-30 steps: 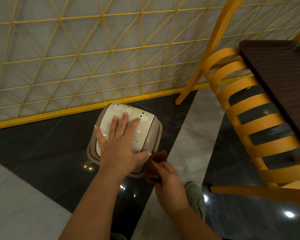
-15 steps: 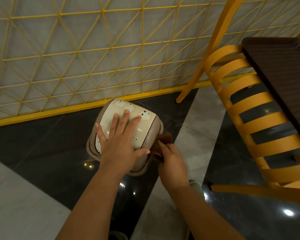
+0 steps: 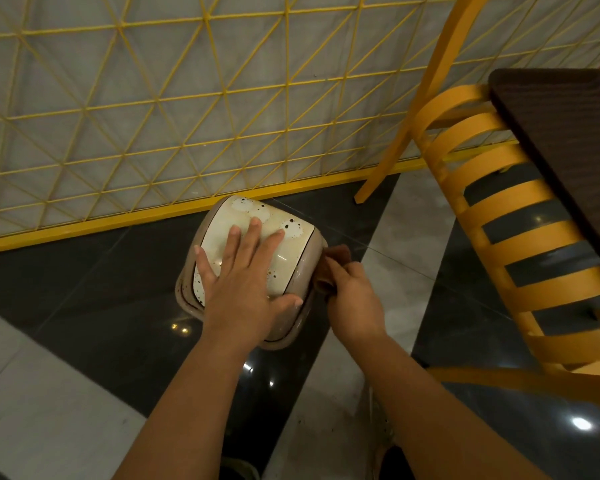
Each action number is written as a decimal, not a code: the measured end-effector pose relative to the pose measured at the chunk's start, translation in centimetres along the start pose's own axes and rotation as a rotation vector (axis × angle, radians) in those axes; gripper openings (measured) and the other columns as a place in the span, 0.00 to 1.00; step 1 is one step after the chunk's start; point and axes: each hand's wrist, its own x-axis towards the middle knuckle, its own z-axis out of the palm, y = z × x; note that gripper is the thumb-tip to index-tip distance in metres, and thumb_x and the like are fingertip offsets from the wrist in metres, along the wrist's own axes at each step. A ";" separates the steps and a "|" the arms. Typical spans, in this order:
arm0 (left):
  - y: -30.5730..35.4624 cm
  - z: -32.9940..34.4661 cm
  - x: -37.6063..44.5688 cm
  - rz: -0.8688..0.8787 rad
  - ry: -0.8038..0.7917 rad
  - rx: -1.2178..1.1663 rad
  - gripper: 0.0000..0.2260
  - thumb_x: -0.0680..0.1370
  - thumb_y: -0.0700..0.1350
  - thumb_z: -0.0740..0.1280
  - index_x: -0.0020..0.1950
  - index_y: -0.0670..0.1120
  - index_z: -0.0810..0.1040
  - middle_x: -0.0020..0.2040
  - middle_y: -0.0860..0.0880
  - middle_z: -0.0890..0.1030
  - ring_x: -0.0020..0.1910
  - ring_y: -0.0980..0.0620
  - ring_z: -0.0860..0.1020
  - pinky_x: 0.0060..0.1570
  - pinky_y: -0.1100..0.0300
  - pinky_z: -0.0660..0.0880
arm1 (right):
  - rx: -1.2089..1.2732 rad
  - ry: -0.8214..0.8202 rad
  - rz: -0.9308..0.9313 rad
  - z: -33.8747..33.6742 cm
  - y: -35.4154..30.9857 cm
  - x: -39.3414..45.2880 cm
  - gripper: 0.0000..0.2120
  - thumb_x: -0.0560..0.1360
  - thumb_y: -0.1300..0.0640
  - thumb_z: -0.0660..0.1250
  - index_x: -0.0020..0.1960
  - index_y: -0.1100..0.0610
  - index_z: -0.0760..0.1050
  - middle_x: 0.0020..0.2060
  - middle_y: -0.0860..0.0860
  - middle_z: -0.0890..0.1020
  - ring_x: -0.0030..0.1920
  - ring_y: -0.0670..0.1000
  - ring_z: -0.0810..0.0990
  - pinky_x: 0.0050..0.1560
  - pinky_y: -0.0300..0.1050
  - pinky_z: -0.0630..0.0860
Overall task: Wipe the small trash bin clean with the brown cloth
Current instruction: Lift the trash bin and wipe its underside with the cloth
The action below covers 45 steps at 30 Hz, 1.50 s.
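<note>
Left hand (image 3: 246, 282) lies flat, fingers spread; right hand (image 3: 352, 299) curled, pinching.

Yellow chair (image 3: 520, 237) crowds right; lattice wall (image 3: 153, 98) blocks behind bin (image 3: 291, 258).

Single head-worn wide-angle view, looking steeply forward and down from standing height, close over the small trash bin (image 3: 257, 258) on the floor (image 3: 84, 306), yellow lattice wall (image 3: 187, 98) ahead, chair (image 3: 520, 244) at right edge, forearms entering from below
</note>
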 end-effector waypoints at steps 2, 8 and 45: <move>0.1 0.1 0.1 0.001 0.002 -0.013 0.44 0.69 0.65 0.70 0.77 0.64 0.47 0.80 0.56 0.41 0.78 0.52 0.38 0.66 0.43 0.25 | 0.001 -0.003 0.029 -0.1 -0.2 0.9 0.32 0.75 0.64 0.64 0.75 0.47 0.60 0.65 0.50 0.69 0.57 0.51 0.74 0.54 0.43 0.75; 0.1 0.1 0.1 0.008 0.010 -0.011 0.44 0.68 0.65 0.70 0.76 0.64 0.47 0.80 0.56 0.43 0.78 0.52 0.38 0.66 0.42 0.25 | 0.139 -0.002 -0.024 1.6 0.4 -3.8 0.30 0.74 0.66 0.63 0.70 0.43 0.64 0.63 0.47 0.70 0.56 0.46 0.73 0.54 0.37 0.73; -0.9 -0.6 0.0 0.031 -0.037 -0.080 0.34 0.78 0.46 0.57 0.76 0.66 0.43 0.79 0.59 0.39 0.77 0.57 0.36 0.70 0.43 0.30 | 0.982 0.186 0.094 1.6 -4.8 -7.3 0.12 0.76 0.54 0.67 0.58 0.43 0.77 0.59 0.43 0.74 0.58 0.37 0.74 0.58 0.35 0.75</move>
